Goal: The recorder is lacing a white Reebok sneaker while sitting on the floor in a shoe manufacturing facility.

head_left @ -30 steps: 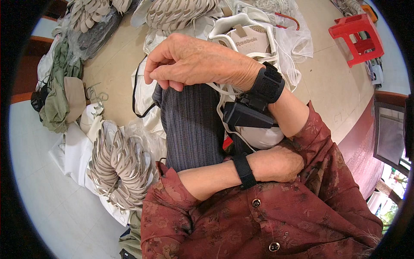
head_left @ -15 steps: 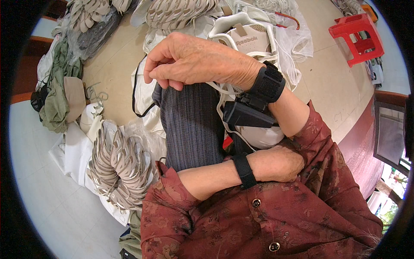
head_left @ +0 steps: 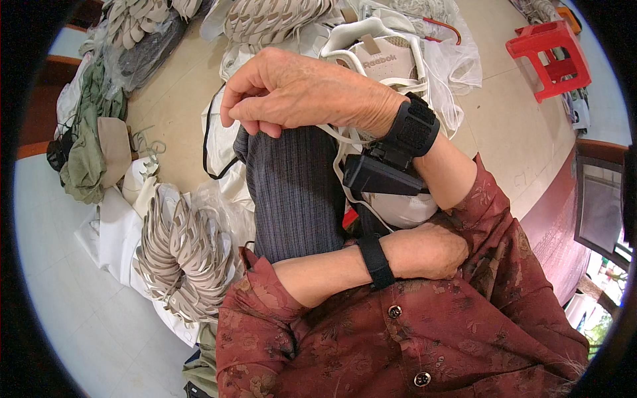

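Taking the dark blue-grey, finely striped cloth trouser leg (head_left: 295, 192) as landmark, the right hand (head_left: 285, 89) hangs above its knee end, fingers loosely half-curled, with nothing visible in its grasp. Its forearm comes across from the leg's right, wearing a black fabric wrist strap (head_left: 415, 126) with an angular black plastic box (head_left: 381, 176). The left hand (head_left: 428, 251) lies right of the leg's near end, tucked against the right sleeve, perhaps to support that arm in a resting pose; its fingers are hidden, so whether it grips anything cannot be told. The white-and-beige sneaker with a padded collar (head_left: 391, 66) is beyond the leg to its right, partly covered by the right forearm and apparently not held. Left of the leg, flat beige curved pieces overlap in a ring-shaped bundle (head_left: 176, 259) beside crumpled clear plastic film (head_left: 219, 205), probably nested so to keep them together; a similar long beige bundle (head_left: 279, 20) lies beyond the leg. One legible brand word in muted brown lettering marks the sneaker's beige tongue (head_left: 371, 53).
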{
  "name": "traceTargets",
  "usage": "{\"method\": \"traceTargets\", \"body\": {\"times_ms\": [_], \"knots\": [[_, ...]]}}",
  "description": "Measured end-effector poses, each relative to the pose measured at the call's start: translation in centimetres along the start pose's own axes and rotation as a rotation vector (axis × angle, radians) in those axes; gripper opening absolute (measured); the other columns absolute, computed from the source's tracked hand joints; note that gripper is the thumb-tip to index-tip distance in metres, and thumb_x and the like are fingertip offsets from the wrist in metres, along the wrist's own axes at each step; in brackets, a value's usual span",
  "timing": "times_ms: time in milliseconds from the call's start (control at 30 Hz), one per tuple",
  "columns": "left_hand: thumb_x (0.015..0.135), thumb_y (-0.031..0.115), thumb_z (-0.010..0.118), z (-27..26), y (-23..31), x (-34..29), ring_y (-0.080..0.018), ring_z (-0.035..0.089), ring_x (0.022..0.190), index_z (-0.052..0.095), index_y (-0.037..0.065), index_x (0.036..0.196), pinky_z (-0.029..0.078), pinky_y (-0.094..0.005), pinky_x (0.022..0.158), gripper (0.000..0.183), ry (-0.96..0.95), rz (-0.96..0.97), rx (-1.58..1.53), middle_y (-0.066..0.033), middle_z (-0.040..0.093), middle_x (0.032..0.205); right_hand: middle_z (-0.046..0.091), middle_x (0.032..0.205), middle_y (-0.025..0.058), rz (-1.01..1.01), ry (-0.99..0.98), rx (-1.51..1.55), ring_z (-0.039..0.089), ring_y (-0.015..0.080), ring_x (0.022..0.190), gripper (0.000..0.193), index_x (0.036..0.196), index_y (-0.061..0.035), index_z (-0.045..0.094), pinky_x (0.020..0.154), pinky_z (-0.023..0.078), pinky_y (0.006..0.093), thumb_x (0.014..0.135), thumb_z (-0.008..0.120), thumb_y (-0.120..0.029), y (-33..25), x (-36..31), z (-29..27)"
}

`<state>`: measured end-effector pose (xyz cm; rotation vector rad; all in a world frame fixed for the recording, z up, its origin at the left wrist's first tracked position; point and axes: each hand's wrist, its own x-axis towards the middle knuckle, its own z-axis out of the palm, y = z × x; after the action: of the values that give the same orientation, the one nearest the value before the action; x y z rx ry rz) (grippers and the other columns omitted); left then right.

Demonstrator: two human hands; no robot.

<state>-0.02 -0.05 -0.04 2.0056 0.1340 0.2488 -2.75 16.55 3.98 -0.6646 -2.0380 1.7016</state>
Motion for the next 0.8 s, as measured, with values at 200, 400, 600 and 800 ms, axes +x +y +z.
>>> {"method": "traceTargets", "body": {"times_ms": [200, 400, 600, 800], "knots": [[0.091, 0.025, 0.058, 0.9, -0.5, -0.3, -0.0370, 0.065, 0.078, 0.057, 0.001, 0.090, 0.051, -0.0452, 0.069, 0.024, 0.054, 0.040, 0.020, -0.0177, 0.062, 0.084, 0.067, 0.071, 0.0060, -0.008, 0.004, -0.001, 0.060, 0.0103, 0.056, 0.023, 0.090, 0.0045, 0.070, 0.053, 0.047, 0.0257, 0.087, 0.063, -0.017, 0.1, 0.1, 0.0], [0.090, 0.025, 0.058, 0.8, -0.5, -0.2, -0.0371, 0.064, 0.079, 0.057, 0.001, 0.090, 0.051, -0.0460, 0.071, 0.024, 0.075, 0.039, -0.012, -0.0173, 0.062, 0.085, 0.064, 0.072, 0.0016, 0.010, -0.023, -0.035, 0.056, 0.0058, 0.058, 0.021, 0.097, 0.0007, 0.072, 0.054, 0.046, 0.0217, 0.091, 0.059, -0.015, 0.0, 0.1, -0.1], [0.090, 0.024, 0.058, 0.5, -0.3, -0.1, -0.0374, 0.064, 0.079, 0.057, 0.001, 0.090, 0.051, -0.0461, 0.071, 0.023, 0.040, 0.022, -0.013, -0.0178, 0.062, 0.083, 0.064, 0.071, 0.0015, 0.007, -0.019, -0.045, 0.056, 0.0057, 0.057, 0.021, 0.098, 0.0007, 0.072, 0.054, 0.046, 0.0217, 0.091, 0.059, -0.015, 0.0, 0.0, -0.1], [0.089, 0.023, 0.058, 0.6, -0.4, -0.2, -0.0377, 0.065, 0.078, 0.058, 0.000, 0.088, 0.051, -0.0457, 0.071, 0.023, 0.083, 0.062, -0.007, -0.0183, 0.063, 0.082, 0.063, 0.071, 0.0012, 0.013, -0.021, -0.031, 0.056, 0.0056, 0.057, 0.022, 0.098, 0.0010, 0.072, 0.054, 0.046, 0.0216, 0.091, 0.059, -0.015, 0.0, 0.0, 0.0]]}}
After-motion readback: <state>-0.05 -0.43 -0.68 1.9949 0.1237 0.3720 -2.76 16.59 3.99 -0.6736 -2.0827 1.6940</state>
